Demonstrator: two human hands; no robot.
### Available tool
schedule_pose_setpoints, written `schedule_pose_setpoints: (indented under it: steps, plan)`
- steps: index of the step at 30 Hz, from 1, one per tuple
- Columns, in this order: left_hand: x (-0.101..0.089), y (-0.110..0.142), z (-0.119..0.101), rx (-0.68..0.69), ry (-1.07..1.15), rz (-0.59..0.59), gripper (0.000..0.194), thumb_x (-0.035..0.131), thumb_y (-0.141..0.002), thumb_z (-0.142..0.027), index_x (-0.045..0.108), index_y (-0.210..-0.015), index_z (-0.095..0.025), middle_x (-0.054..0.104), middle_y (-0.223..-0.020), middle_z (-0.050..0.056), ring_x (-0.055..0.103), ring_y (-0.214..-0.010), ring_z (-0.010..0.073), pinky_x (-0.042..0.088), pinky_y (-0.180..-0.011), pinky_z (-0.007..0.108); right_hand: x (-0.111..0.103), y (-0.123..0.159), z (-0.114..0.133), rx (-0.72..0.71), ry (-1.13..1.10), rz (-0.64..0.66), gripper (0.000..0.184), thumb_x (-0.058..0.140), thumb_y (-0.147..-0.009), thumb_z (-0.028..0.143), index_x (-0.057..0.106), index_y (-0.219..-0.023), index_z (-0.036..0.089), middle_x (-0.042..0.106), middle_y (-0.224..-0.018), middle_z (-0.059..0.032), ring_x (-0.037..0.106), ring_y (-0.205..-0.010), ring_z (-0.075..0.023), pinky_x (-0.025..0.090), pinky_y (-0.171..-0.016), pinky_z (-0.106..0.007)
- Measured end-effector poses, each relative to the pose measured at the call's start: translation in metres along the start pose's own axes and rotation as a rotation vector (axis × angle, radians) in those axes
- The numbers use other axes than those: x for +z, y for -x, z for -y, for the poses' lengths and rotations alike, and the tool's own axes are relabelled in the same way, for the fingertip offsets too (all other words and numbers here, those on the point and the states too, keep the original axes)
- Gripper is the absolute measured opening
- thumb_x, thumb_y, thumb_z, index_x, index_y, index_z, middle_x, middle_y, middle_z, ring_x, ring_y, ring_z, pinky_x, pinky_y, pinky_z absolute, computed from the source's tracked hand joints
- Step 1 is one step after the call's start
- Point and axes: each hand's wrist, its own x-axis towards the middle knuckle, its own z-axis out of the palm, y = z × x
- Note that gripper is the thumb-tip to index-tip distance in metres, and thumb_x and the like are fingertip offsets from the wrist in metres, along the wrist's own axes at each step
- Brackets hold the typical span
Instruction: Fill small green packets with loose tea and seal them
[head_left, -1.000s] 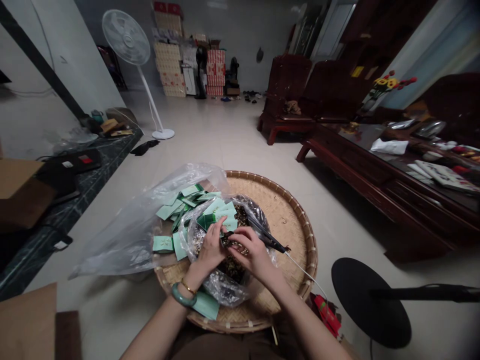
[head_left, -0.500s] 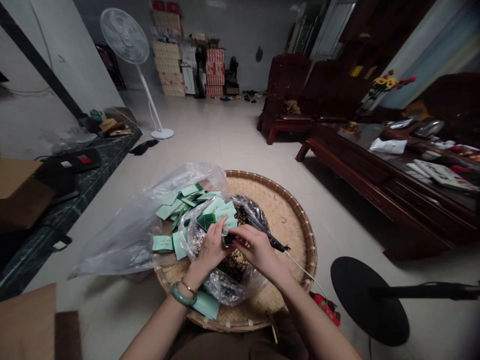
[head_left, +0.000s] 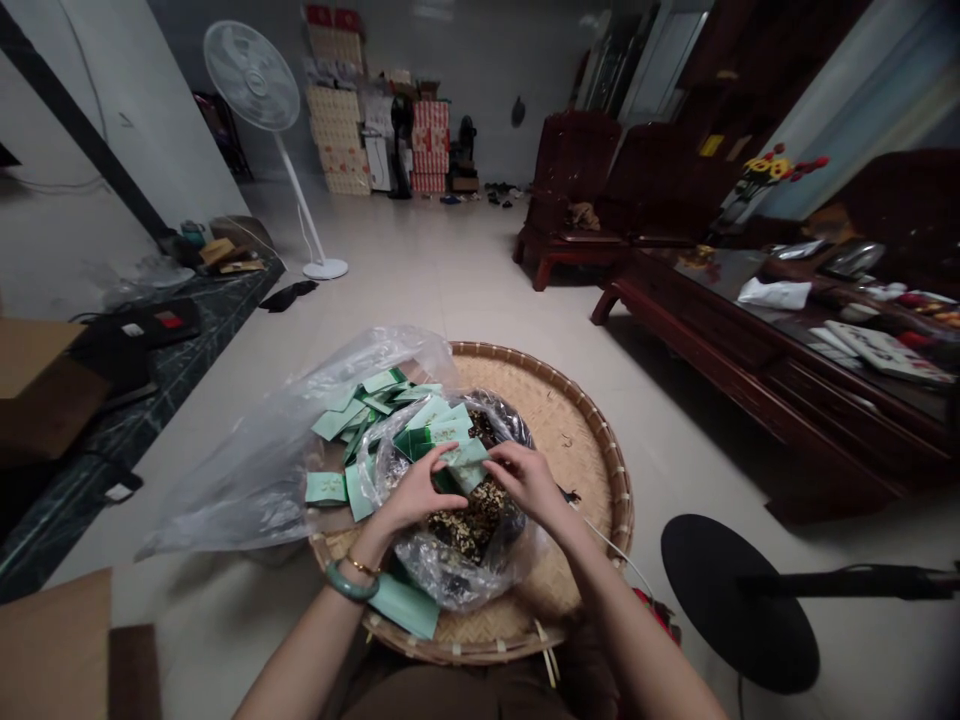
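Observation:
A light-green packet (head_left: 468,464) is above a clear plastic bag (head_left: 450,580) of dark and yellowish dried bits (head_left: 469,525). My right hand (head_left: 527,484) pinches the packet's right edge between thumb and fingers. On its left side, the fingers of my left hand (head_left: 420,492) touch the packet, the thumb spread well away from them. Other green packets (head_left: 375,400) are heaped behind and left of the bag, some on its rim. A black corded tool (head_left: 570,496) is mostly hidden behind my right hand.
Everything sits on a round woven bamboo tray (head_left: 592,440) with a raised rim. A large clear plastic bag (head_left: 247,470) spills over its left side. To the right are a black round stand base (head_left: 739,600) and a dark wooden table (head_left: 720,370). A white fan (head_left: 315,265) stands farther back.
My hands, close together over the bag before, have moved apart. The light-green packet now shows between them, and my left thumb has spread. My right hand now covers more of the black tool.

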Motion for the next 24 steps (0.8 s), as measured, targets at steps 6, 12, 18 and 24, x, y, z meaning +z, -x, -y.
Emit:
schedule_pose_setpoints:
  steps: [6,12,18,24]
  plan:
    - [-0.010,-0.003,0.001,-0.130,0.251,0.170,0.051,0.081,-0.057,-0.034,0.069,-0.102,-0.012,0.074,-0.094,0.007,0.067,-0.093,0.0293,0.050,-0.088,0.045,-0.013,0.001,-0.010,0.231,-0.301,0.062,0.025,0.063,-0.079,0.041,0.063,-0.070,0.017,0.060,-0.062,0.0004,0.054,-0.058,-0.0128,0.041,-0.052,-0.022]
    - [-0.002,-0.004,0.001,-0.150,0.313,0.055,0.048,0.083,-0.055,-0.030,0.069,-0.097,-0.011,0.075,-0.088,0.006,0.069,-0.086,0.0268,0.052,-0.082,0.039,0.001,-0.001,-0.013,0.358,-0.531,-0.197,0.029,0.073,-0.067,0.043,0.063,-0.078,0.018,0.060,-0.072,-0.0008,0.052,-0.059,-0.0113,0.044,-0.052,-0.022]
    - [0.014,-0.002,0.002,-0.139,0.365,-0.073,0.053,0.084,-0.052,-0.028,0.066,-0.098,-0.012,0.073,-0.095,0.009,0.067,-0.091,0.0264,0.050,-0.087,0.040,0.027,0.006,-0.012,0.526,-0.671,-0.185,0.042,0.077,-0.058,0.049,0.065,-0.085,0.018,0.060,-0.068,0.0009,0.044,-0.048,-0.0091,0.036,-0.041,-0.021]
    - [0.015,-0.005,-0.020,-0.056,0.393,-0.007,0.035,0.075,-0.066,-0.033,0.070,-0.093,-0.011,0.074,-0.092,0.008,0.067,-0.088,0.0241,0.051,-0.085,0.036,0.026,0.006,-0.009,0.529,-0.644,-0.180,0.035,0.082,-0.052,0.043,0.061,-0.061,0.017,0.052,-0.049,0.0045,0.040,-0.044,-0.0082,0.032,-0.042,-0.022]
